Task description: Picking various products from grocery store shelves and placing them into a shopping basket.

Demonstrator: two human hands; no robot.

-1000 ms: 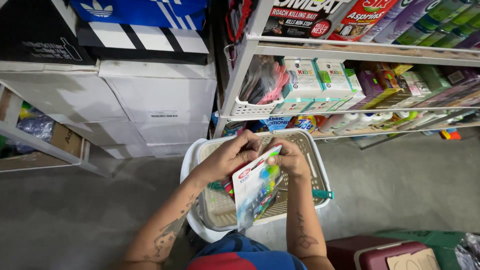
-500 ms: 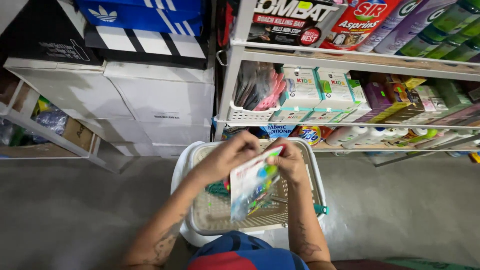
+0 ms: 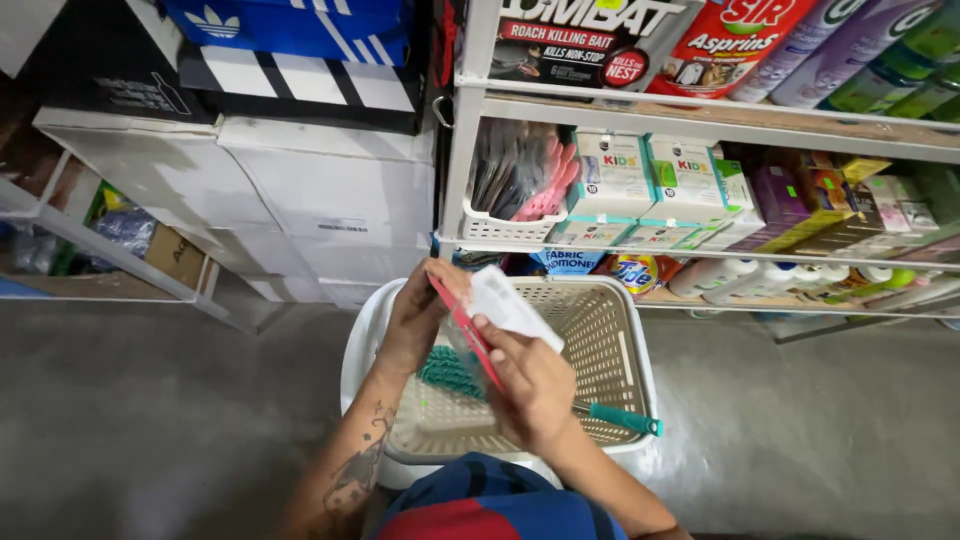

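Both hands gripping a flat packet [image 3: 495, 320] over a beige basket [image 3: 600, 340], left hand [image 3: 420, 315] pinching its top, right hand [image 3: 535, 385] clasping below, shelves [image 3: 700, 125] standing behind

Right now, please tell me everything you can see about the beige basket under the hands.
The beige basket looks like plastic, rectangular, with perforated walls and floor. It stands upright and open on a white round support in front of the shelf unit. Inside lie a teal knitted item and a teal-handled tool whose handle pokes over the right rim. The left hand and right hand hold a flat packet above it; I cannot tell whether they touch it.
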